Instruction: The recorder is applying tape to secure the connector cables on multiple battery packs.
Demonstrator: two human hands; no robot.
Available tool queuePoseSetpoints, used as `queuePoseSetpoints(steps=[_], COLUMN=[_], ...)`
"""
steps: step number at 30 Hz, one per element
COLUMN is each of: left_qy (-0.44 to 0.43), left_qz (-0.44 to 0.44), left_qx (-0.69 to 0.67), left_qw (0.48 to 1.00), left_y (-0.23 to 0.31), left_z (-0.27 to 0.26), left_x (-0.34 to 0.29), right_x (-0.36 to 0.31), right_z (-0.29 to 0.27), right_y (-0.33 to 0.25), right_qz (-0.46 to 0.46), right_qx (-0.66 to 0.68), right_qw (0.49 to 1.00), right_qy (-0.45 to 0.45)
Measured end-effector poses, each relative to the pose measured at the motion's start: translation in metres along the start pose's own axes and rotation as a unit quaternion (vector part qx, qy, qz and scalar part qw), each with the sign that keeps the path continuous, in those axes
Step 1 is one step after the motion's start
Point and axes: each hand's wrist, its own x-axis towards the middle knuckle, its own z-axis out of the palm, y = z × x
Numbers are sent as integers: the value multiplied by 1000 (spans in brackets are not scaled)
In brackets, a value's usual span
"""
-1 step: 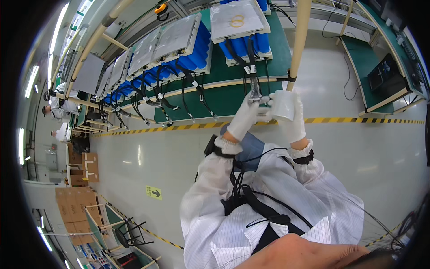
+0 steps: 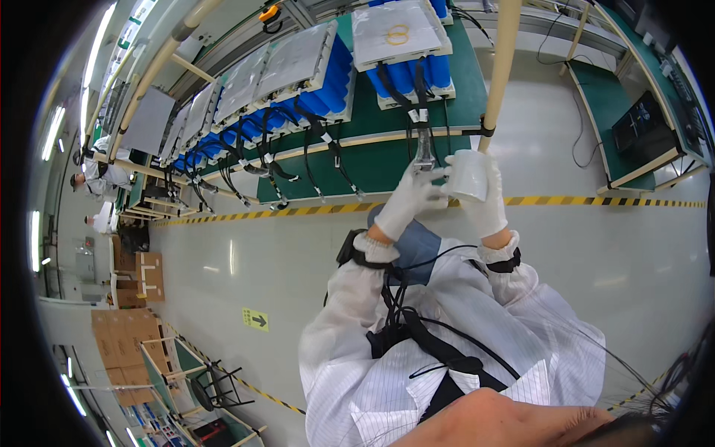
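Note:
My gloved left hand (image 2: 408, 200) is at the lower end of a black cable, which is wrapped in clear plastic. Its thumb side pinches this wrapped cable end (image 2: 424, 153), while the other fingers stretch toward the right. A short white roll (image 2: 469, 176), which looks like plastic film, is in my gloved right hand (image 2: 488, 205), gripped from its right side. The roll sits just right of the cable end, close to my left fingertips. Above, the cable runs up to a battery pack (image 2: 402, 37) of blue cells with a white top and yellow rings on it.
More blue battery packs (image 2: 298, 63) with dangling black cables stand along the green bench (image 2: 465, 97) to the left. A beige upright pole (image 2: 500, 67) rises beside my right hand. Another green workbench (image 2: 596, 119) is at the right. Cardboard boxes (image 2: 123, 343) stand at the lower left.
My left fingers have spread and straightened a little beside the roll. The view has shifted slightly; the roll stays in my right hand.

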Motion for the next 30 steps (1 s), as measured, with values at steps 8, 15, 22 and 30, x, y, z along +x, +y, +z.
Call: queuePoseSetpoints(steps=[8, 15, 22, 30], left_qy=[68, 188, 263, 222], left_qz=[141, 189, 292, 248], left_qx=[32, -75, 155, -74], left_qw=[987, 961, 907, 940], left_y=[-5, 8, 20, 32], left_z=[-63, -110, -121, -110], left_x=[-38, -52, -63, -64], right_x=[12, 22, 10, 19], right_z=[15, 24, 58, 44], right_y=[94, 140, 161, 164], right_qz=[99, -58, -50, 71], right_qx=[-174, -349, -489, -123], right_qw=[979, 935, 871, 990], right_qy=[-46, -30, -15, 19])
